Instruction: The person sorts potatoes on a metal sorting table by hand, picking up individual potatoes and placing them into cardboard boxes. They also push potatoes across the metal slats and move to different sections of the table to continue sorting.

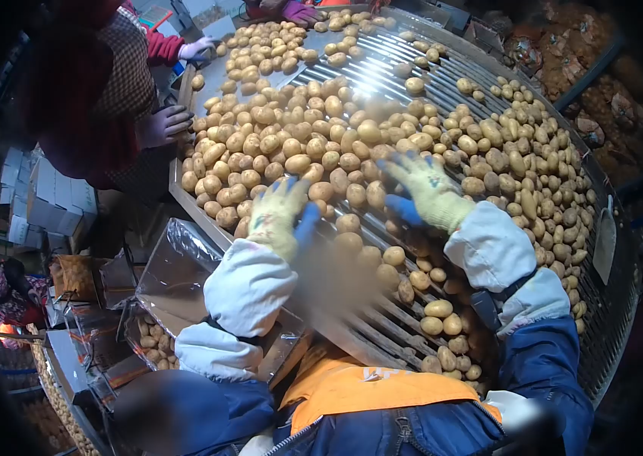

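Head view, left to right. A co-worker's gloved hand (163, 125) rests at the table's left edge. A bag-lined box (177, 277) sits below that edge, potatoes visible low in it. The left hand (279, 215), in a yellow-and-blue glove, lies flat and spread on the potatoes (291, 144), gripping nothing. These cover the roller table (382, 64), thickest at centre. The right hand (426, 190), gloved alike, is open with fingers splayed over the pile, touching potatoes, nothing held.
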